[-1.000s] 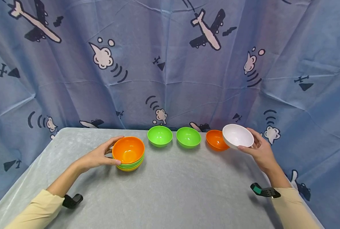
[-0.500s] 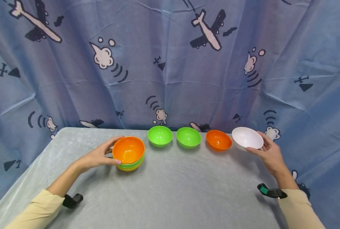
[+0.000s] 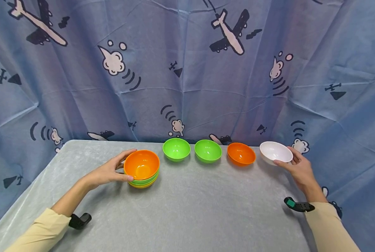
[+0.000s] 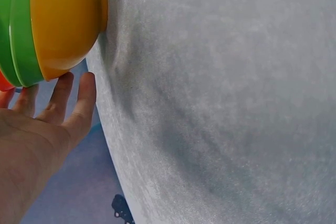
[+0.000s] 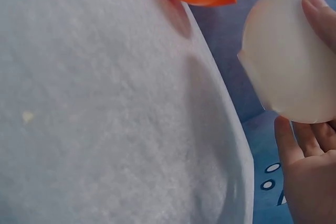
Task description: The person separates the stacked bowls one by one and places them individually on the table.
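Observation:
My left hand [image 3: 107, 170] grips a stack of bowls from its left side, thumb at the front. An orange bowl [image 3: 141, 165] tops the stack. Below it come green bowls [image 4: 22, 30] and, lowest, a yellow bowl [image 4: 68, 22], whose side shows in the left wrist view. At the far right, my right hand [image 3: 298, 169] holds a white bowl [image 3: 275, 152] by its right side, thumb near the front rim. In the right wrist view, a gap shows between that bowl's foot and the table. Its mouth faces up in the head view.
Along the back edge of the grey-covered table [image 3: 187, 210] stand a green bowl [image 3: 176, 149], another green bowl [image 3: 208, 151] and an orange bowl [image 3: 241, 154], left of the white one. A blue curtain [image 3: 187, 70] with printed airplanes hangs behind the table.
My right hand has carried the white bowl rightward and lower, from in front of the back-row orange bowl to beside it. My left hand and the stack have stayed put.

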### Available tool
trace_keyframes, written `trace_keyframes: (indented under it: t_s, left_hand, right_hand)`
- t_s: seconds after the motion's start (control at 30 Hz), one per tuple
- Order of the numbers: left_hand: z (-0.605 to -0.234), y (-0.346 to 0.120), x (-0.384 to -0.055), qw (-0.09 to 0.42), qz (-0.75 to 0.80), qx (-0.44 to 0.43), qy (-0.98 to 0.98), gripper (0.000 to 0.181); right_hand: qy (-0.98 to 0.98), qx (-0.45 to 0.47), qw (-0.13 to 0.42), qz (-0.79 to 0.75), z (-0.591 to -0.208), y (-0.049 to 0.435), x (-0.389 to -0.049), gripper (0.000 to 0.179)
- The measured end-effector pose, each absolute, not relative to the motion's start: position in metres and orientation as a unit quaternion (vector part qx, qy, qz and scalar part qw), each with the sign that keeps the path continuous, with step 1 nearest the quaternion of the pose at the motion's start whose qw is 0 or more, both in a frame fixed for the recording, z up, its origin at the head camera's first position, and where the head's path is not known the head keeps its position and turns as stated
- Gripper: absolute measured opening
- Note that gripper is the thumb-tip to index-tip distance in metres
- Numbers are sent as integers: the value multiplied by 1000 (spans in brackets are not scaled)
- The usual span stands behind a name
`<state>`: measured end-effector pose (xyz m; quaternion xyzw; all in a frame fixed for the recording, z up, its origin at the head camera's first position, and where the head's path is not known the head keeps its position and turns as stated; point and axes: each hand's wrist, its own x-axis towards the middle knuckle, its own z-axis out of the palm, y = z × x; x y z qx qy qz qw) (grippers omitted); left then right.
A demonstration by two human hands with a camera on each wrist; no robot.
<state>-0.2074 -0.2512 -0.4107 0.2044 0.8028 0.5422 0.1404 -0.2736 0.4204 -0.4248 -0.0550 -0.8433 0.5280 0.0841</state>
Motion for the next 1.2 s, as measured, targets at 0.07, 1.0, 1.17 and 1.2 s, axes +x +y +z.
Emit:
trace_keyframes:
  t_s: [0.07,1.0,1.17,1.2]
  left_hand:
    - [-410,-251,-207,140,543,205,802,92]
    - [-410,-252,-206,140,539,203,806,92]
    - [-409,-251,-206,139,536,203,807,91]
    - [-409,-251,-206,139,536,204,807,91]
  right_hand:
    - [-845,-59,82,526,-427,421,-276,101]
    - [-878,-58,12,474,-443,434,-277,110]
    - [-885,-47,2,464,-441,438,-273,110]
    - [-887,-45,0,460,-440,439,-272,109]
